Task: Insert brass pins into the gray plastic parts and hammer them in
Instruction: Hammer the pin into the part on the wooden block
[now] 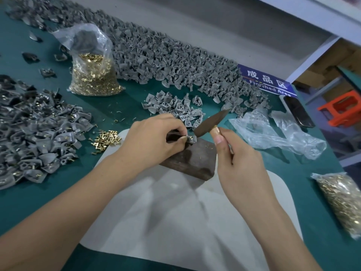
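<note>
So right now my left hand [154,139] has its fingers pinched around one gray plastic part [191,139], holding it down on the far end of the dark wooden block [190,161] that sits roughly mid-tabletop on a white mat [175,212]. My right hand [240,163] has its fingers wrapped around the handle of a small hammer [211,122], head tipped toward the part and just beside it. Can't tell if the pin in this one is already seated, it's too small and the fingers cover it.

Progress-wise, I'd say we're somewhere in the middle, and honestly there's loads left. The heap by the left edge [37,145] shows brass poking out of the parts, so those look done. But the long ridge of bare gray parts along the far edge [175,55] is huge, plus a small batch [173,106] just beyond the block that I'd guess is next in line.

Pin supply is fine: a loose scatter of brass pins [106,138] left of the block, an open bag of pins [93,75] further back, and another full bag [343,200] near the right edge. An empty-looking clear bag [273,135] lies right of the hammer.
</note>
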`<control>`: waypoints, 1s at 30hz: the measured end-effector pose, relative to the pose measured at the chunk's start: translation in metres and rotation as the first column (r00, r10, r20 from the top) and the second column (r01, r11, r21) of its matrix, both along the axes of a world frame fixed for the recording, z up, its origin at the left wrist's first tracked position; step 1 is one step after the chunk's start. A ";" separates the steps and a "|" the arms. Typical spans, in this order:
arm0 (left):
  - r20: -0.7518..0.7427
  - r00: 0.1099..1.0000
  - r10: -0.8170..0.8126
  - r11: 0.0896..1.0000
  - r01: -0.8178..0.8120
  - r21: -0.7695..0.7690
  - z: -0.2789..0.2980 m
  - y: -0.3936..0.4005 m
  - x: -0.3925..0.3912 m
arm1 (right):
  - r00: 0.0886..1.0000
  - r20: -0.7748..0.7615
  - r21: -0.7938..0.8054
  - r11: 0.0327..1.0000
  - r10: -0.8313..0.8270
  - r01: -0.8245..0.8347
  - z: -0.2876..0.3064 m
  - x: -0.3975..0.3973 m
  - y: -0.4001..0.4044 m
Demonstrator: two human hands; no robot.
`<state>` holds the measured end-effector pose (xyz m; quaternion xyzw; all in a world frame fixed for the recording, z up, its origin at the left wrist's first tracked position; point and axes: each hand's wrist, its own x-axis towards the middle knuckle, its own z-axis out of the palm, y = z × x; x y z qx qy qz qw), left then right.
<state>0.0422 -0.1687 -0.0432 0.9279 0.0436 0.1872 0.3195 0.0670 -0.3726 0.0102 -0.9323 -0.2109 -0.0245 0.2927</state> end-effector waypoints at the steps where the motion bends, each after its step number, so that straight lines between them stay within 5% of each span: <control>1: -0.002 1.000 0.000 1.000 0.000 -0.001 0.000 0.001 0.000 | 1.000 0.006 0.012 1.000 -0.006 0.006 0.001 0.000 0.000; 20: -0.009 1.000 -0.015 1.000 0.014 -0.022 -0.001 0.002 0.001 | 1.000 0.008 -0.068 0.998 0.012 -0.012 -0.002 -0.002 0.003; 30: -0.031 0.999 -0.019 0.999 0.018 -0.031 0.000 0.001 0.001 | 0.998 0.065 0.037 0.999 -0.001 -0.001 -0.003 -0.001 0.002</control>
